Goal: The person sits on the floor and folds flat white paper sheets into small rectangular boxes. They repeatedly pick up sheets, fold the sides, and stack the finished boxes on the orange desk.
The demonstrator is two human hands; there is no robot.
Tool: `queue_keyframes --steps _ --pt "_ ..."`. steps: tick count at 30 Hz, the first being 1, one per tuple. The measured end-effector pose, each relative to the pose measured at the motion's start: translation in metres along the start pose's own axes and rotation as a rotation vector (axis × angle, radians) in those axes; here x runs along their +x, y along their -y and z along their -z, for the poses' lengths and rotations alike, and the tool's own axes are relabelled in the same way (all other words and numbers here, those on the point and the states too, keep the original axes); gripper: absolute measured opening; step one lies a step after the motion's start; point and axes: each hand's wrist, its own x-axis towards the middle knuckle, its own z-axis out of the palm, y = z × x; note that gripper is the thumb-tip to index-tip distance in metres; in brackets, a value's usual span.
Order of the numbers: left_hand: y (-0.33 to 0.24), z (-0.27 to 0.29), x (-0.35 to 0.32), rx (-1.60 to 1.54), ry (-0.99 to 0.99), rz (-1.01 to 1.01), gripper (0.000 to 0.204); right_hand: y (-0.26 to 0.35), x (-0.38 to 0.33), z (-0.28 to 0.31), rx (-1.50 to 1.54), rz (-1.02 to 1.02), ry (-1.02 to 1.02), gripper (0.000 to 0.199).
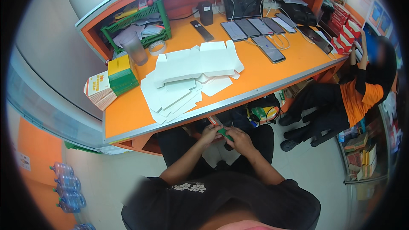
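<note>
So the carton [224, 133] is the small green piece with a red-and-white end, down just below the near edge of the desk [294, 67], over the lap. Both hands are on it: left hand [209, 136] has its fingers bent around the left side, right hand [241, 142] grips the green part from the right. Can't make out each fingertip at this size – looks like a pinch rather than a fist.

My guess is thin card: light, springy, maybe a bit slick if it's coated, and easy to crease or crush. I'd hold it by the edges or folds with light thumbs, not squeeze the flat middle.

On the desk's left end there's a yellow-green stack [122, 75] of what seems like similar card, then loose white sheets [198, 64] along its front – phones [269, 50] sit toward its right.
</note>
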Motion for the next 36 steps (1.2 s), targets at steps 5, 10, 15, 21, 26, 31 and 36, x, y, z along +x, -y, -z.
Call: queue_keyframes --steps 5,10,15,21,26,31,36 --pt "0.002 -0.006 -0.002 0.025 -0.056 -0.227 0.028 -0.025 0.004 -0.015 0.431 -0.283 -0.271 0.013" --pt "0.014 -0.032 -0.010 0.143 -0.165 -0.497 0.026 -0.027 0.007 -0.026 0.604 -0.515 -0.307 0.015" --pt "0.023 -0.038 -0.016 0.270 -0.168 -0.475 0.032 -0.027 -0.001 -0.026 0.610 -0.585 -0.292 0.016" --pt "0.026 -0.040 -0.015 0.196 -0.017 -0.435 0.034 -0.013 -0.005 -0.009 0.555 -0.562 -0.333 0.014" --pt "0.018 -0.049 -0.020 0.056 0.064 -0.391 0.032 -0.016 -0.010 -0.008 0.551 -0.570 -0.352 0.014" --pt "0.026 -0.055 -0.015 0.033 0.068 -0.328 0.032 -0.035 -0.022 -0.022 0.535 -0.552 -0.444 0.012" --pt "0.034 -0.062 -0.013 -0.001 0.113 -0.319 0.034 -0.044 -0.029 -0.022 0.611 -0.583 -0.482 0.010"
